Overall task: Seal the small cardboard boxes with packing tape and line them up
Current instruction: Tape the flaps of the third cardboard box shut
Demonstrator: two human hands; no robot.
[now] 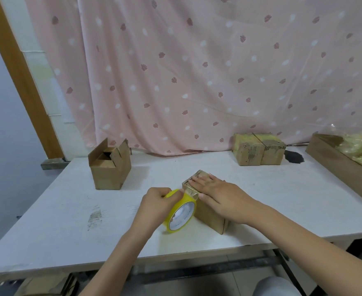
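Head view: the left hand [157,202] grips the yellow tape roll [181,212], held right against the near end of the small cardboard box [208,214] mid-worktop [69,210]. The right hand [216,193] lies flat, fingers straight, pressing the box top. An open-flapped box [109,167] stands far left; two sealed boxes [259,151] sit side by side, touching, far right by the pink curtain [197,71].
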